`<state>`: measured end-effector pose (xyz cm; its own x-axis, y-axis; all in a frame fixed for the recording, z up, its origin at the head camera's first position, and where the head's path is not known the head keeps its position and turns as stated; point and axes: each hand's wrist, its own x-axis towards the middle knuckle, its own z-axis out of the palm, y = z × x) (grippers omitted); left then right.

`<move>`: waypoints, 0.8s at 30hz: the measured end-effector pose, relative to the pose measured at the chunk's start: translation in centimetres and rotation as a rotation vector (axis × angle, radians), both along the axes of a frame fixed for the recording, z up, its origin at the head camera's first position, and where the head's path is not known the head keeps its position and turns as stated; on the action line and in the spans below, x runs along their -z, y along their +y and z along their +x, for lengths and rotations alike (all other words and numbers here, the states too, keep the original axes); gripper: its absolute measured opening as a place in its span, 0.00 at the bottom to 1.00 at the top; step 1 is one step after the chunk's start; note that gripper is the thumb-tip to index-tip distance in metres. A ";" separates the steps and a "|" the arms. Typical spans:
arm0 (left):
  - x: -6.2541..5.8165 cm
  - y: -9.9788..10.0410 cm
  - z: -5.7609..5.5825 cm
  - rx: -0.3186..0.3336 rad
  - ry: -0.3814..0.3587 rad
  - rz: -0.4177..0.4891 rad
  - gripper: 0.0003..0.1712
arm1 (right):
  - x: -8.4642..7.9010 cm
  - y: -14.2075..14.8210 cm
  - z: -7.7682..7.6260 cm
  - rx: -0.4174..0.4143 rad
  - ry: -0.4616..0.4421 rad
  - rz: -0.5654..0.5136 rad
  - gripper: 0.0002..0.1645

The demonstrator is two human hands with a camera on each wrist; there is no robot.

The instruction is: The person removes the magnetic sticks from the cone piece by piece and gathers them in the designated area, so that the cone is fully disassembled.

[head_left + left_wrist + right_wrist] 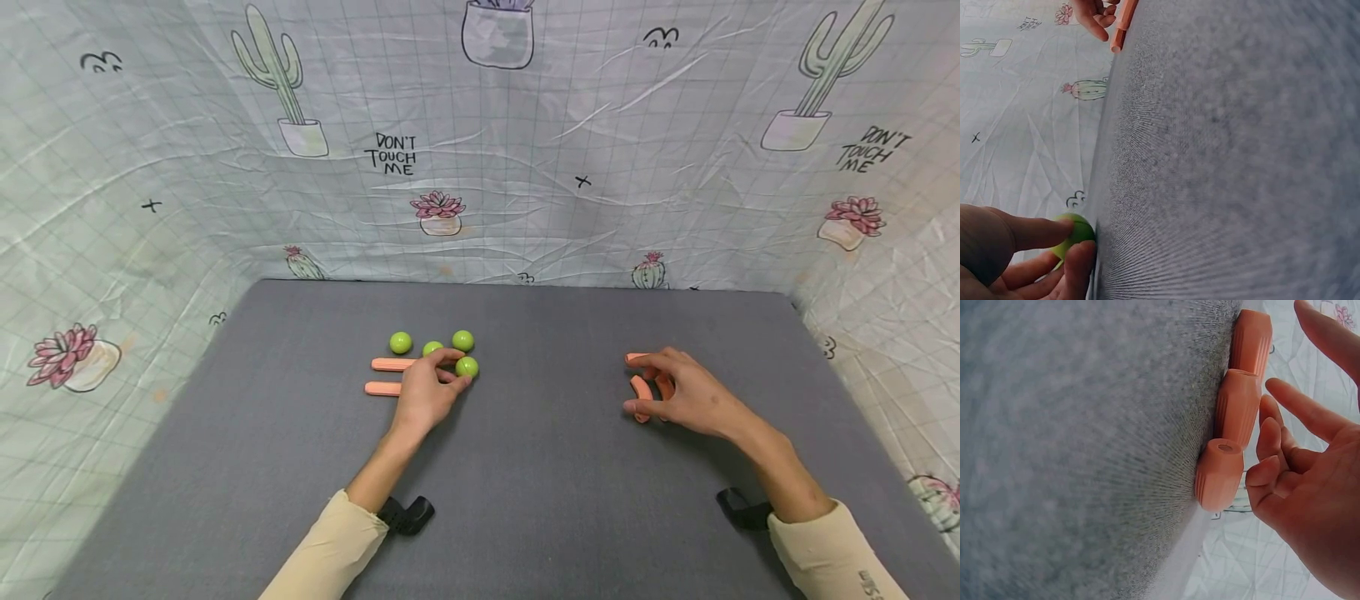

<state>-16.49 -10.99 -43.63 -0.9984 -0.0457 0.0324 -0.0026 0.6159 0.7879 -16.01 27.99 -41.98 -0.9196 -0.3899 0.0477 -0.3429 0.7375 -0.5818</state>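
Observation:
My left hand [427, 396] pinches a small shiny green ball [467, 367] between thumb and fingers, low at the table surface. In the left wrist view the fingertips press on the green ball [1074, 234] from both sides. Three more green balls [401, 342] lie just beyond this hand, and two straight orange sticks [386, 388] are partly hidden under it. To the right, my right hand [696, 398] hovers at three orange pieces [641, 387], with thumb and forefinger spread apart. Seen from the right wrist, these ridged orange pieces [1238, 409] stand beside the fingers, apart from them.
A dark grey table [540, 467] spreads under both hands. Behind it hangs a wrinkled pale cloth [525, 167] printed with cacti and lettering, and it also runs along both sides. Each wrist wears a black strap [408, 515].

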 end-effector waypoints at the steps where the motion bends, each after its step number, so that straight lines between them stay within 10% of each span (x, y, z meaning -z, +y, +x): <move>1: 0.0 0.0 0.0 -0.001 -0.006 0.005 0.21 | 0.0 0.0 0.0 0.001 -0.002 -0.001 0.41; 13: -0.1 -0.1 0.1 0.005 -0.047 0.077 0.25 | -0.2 -0.2 -0.2 0.019 -0.011 -0.030 0.36; 24: -2.2 -1.7 1.3 0.025 0.144 -0.043 0.21 | -0.7 -1.0 -1.0 0.103 -0.006 -0.099 0.37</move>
<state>-15.19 -12.65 -41.41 -0.9841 -0.0168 0.1769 0.1241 0.6478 0.7517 -17.04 26.96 -41.27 -0.9548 -0.2876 0.0757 -0.2650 0.7075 -0.6552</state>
